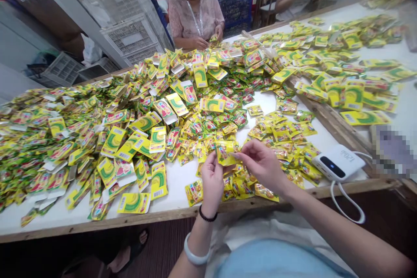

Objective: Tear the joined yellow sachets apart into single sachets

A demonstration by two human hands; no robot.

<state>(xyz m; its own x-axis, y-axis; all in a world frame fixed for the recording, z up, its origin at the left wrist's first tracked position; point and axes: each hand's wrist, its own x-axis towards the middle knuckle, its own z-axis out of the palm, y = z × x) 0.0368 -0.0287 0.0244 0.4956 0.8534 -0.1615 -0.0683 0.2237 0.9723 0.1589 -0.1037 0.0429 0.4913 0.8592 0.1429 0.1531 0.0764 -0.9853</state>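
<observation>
Between my two hands is a small yellow packet (225, 151), raised above the table near its front edge. My left hand (212, 177), with a dark bead bracelet and a pale bangle on the wrist, grips the packet's left side. The fingers of my right hand (257, 160) are pinched at its right edge. Below and around my hands lie loose yellow packets (241, 186), several of them partly hidden by my fingers. To the left, flat yellow and green cards (158, 139) with barcodes lie scattered beside the packets.
A large heap of packets and cards (107, 113) covers the left and middle of the white table. A wooden strip (339, 121) divides the table at the right. Near the front edge sits a white power bank (339, 163) with a cable. A person (195, 13) works opposite.
</observation>
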